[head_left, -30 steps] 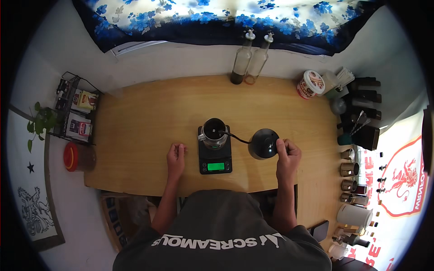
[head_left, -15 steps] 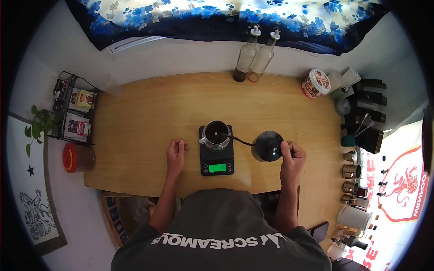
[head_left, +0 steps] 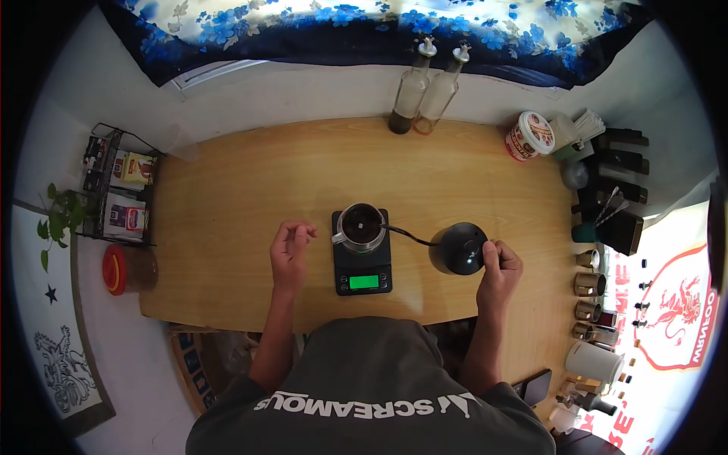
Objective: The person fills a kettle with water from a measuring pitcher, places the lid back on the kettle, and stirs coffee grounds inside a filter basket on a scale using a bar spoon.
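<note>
1. Two glass bottles (head_left: 410,95) with pouring spouts stand at the back of the tabletop (head_left: 250,182).
2. A blue-and-white flowered curtain (head_left: 345,38) hangs above them.
3. A white tub (head_left: 531,136) with red print sits to their right.
4. At the left, a black wire rack (head_left: 115,240) holds packets (head_left: 138,168).
5. A red-lidded jar (head_left: 136,271) stands just beside the rack.
6. Green leaves (head_left: 59,224) trail left of it.
7. Metal cups (head_left: 589,285) line the right side, above a white container (head_left: 594,362).

Left grip (head_left: 291,246) is raised left of the scale (head_left: 363,265), fingers loosely curled. Right grip (head_left: 499,269) is closed, well right of the scale, thumb uppermost. Both forearms (head_left: 274,337) reach forward, elbows bent.
</note>
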The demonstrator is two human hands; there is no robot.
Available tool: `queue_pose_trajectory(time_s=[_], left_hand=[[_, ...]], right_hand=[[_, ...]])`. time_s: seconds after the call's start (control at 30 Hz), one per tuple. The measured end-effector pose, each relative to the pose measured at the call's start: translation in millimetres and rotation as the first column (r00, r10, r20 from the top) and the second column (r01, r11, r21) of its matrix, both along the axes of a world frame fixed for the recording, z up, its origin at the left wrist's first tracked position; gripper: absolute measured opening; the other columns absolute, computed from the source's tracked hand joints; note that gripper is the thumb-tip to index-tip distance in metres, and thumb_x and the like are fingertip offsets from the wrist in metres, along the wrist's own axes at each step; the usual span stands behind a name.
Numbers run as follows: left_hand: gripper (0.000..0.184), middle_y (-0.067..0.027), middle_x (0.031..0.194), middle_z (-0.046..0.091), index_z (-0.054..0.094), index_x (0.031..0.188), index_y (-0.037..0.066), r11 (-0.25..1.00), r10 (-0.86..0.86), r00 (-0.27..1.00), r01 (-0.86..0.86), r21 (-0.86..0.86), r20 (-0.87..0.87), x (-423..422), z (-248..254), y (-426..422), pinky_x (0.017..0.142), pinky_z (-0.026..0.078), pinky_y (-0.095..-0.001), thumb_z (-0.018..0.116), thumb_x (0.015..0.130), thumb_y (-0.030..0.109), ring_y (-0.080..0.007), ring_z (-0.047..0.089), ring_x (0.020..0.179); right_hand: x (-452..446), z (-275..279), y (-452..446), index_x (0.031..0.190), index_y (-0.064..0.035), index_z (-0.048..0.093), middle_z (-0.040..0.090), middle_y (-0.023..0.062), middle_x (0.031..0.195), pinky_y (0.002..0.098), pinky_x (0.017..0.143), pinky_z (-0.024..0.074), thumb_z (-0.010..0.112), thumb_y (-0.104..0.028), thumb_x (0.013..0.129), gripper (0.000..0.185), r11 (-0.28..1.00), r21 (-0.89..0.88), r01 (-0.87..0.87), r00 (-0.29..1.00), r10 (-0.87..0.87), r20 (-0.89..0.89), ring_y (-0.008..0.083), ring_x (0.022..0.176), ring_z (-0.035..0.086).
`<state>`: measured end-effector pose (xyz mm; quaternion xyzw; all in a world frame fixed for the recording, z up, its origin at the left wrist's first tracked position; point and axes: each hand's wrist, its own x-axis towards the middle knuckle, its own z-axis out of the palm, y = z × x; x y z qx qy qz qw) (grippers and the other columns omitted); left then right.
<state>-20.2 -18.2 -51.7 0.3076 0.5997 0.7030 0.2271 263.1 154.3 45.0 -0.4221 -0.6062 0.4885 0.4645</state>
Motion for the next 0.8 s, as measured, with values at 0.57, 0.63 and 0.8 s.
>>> queue_pose_trajectory(time_s=[0.57, 0.63, 0.8], left_hand=[[0.005, -0.0097, 0.107, 0.061, 0.059, 0.101, 0.0, 0.997, -0.066, 0.986, 0.07, 0.023, -0.156, 6, 17, 5, 0.091, 0.048, -0.029, 0.055, 0.101, 0.002, -0.0154, 0.059, 0.098], [0.005, -0.0095, 0.105, 0.061, 0.059, 0.099, 0.0, 0.995, -0.085, 0.989, 0.09, 0.035, -0.117, 6, 15, 4, 0.09, 0.048, -0.0291, 0.055, 0.101, 0.002, -0.0156, 0.06, 0.097], [0.005, -0.0098, 0.104, 0.062, 0.06, 0.098, 0.0, 0.997, -0.071, 0.981, 0.077, 0.024, -0.18, 9, 19, 5, 0.087, 0.048, -0.0293, 0.056, 0.099, 0.002, -0.016, 0.06, 0.094]], right_hand=[[5, -1, -2, 0.064, -0.005, 0.039, 0.034, -0.0049, 0.062, 0.0262, 0.056, 0.0226, 0.066, -0.005, 0.094, 0.04, 1.0, 0.01, 0.027, 1.0, -0.027, 0.005, 0.0055, 0.062, 0.029], [6, -6, -3, 0.065, -0.0049, 0.04, 0.034, -0.0049, 0.062, 0.0261, 0.056, 0.0228, 0.066, -0.005, 0.094, 0.039, 1.0, 0.008, 0.015, 1.0, -0.015, 0.004, 0.0055, 0.062, 0.029], [3, -1, -5, 0.064, -0.005, 0.04, 0.035, -0.0049, 0.062, 0.026, 0.057, 0.0232, 0.066, -0.005, 0.094, 0.04, 0.999, -0.01, 0.045, 0.998, -0.045, -0.037, 0.0056, 0.062, 0.03]])
